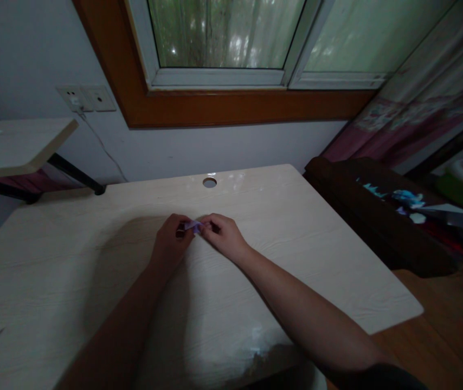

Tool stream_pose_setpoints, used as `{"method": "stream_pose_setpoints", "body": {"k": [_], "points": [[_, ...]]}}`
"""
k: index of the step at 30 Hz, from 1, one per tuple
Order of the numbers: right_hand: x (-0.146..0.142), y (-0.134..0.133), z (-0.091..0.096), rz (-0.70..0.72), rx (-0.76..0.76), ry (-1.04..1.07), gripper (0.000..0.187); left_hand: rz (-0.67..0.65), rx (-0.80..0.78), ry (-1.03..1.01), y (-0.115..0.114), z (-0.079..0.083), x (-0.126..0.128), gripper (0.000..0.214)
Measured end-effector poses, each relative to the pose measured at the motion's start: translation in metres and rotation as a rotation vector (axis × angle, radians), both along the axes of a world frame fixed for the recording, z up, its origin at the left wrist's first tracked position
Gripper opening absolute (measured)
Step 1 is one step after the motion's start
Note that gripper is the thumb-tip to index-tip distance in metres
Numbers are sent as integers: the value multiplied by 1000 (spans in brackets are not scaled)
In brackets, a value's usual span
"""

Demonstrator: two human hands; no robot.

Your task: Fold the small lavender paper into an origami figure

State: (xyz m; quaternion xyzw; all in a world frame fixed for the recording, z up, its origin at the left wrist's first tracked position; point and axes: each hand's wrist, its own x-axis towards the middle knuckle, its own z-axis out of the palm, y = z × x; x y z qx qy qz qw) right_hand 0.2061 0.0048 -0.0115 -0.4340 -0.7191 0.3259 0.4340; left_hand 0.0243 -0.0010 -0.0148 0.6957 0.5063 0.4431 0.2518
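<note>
Between my two hands, just above the middle of the desk (pixel 288 216), is a small piece of folded purple paper (pixel 193 225). My left hand (pixel 173 236) pinches its left side, with thumb and fingers closed. From the right, my right hand (pixel 222 233) grips the other side between thumb and fingertips. The fingers cover much of the paper, so its full shape is hidden. A small dark gap shows within the curl of my left fingers; I cannot make out what is there.
A round cable hole (pixel 210 182) lies near the desk's back edge. At the left, a raised shelf (pixel 24 146) stands on black legs. A cord (pixel 102 143) hangs from the wall socket (pixel 72 98). Beyond the right edge, a dark wooden bench (pixel 349 216) holds assorted items.
</note>
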Motion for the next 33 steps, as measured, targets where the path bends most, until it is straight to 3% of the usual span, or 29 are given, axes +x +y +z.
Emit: {"method": "stream_pose_setpoints", "body": {"k": [11, 33], "points": [[2, -5, 9, -37, 239, -79, 10, 9, 98, 178, -5, 4, -1, 10], [2, -15, 18, -101, 525, -3, 11, -13, 278, 19, -11, 8, 1, 8]]}}
